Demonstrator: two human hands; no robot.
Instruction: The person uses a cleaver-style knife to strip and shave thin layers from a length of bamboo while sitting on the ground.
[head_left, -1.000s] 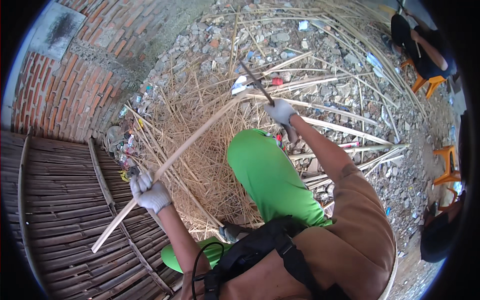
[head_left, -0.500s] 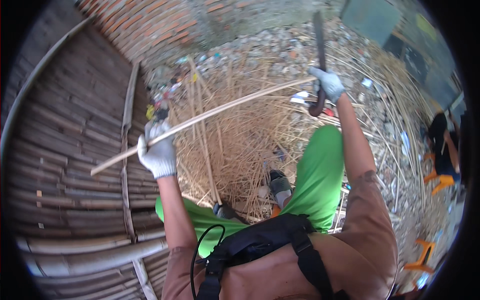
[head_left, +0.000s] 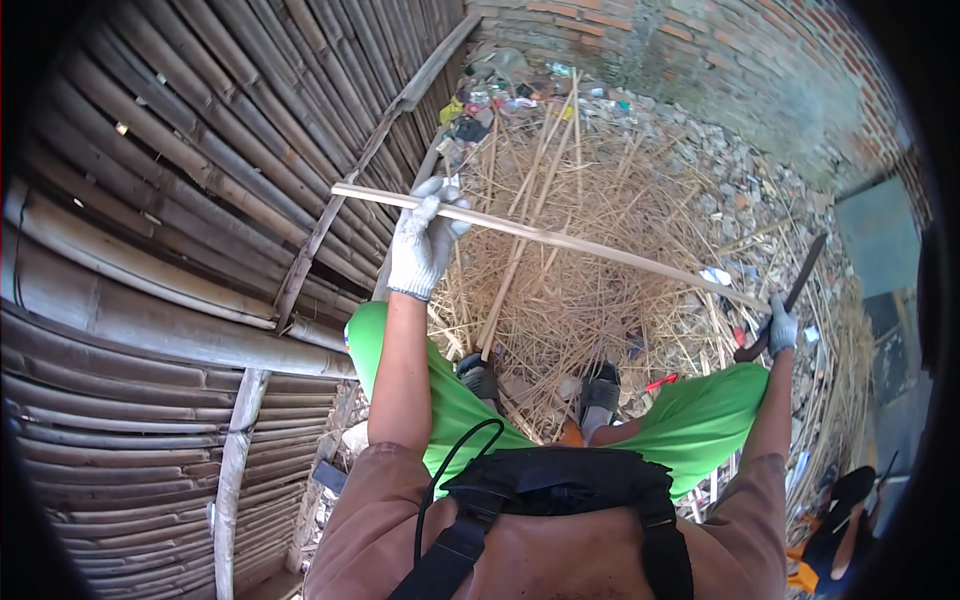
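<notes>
A long pale bamboo strip stretches across in front of me, its left end higher than its right. My left hand, in a white knit glove, is closed on it close to the left end, which sticks out past the fingers. Far to the right, my gloved right hand grips a dark machete with a curved handle, blade pointing up and away. The strip's right end meets that same hand; whether the fingers also pinch it is too small to tell.
Shavings and split strips cover the ground between my feet. A bamboo wall rises close on the left, and a brick wall stands beyond rubble and litter. Another person sits at the lower right. Something red lies near my right knee.
My view has turned, shifting the scene. The bamboo strip now slopes down to the right instead of up. My right hand has lowered with the machete; my left hand has risen.
</notes>
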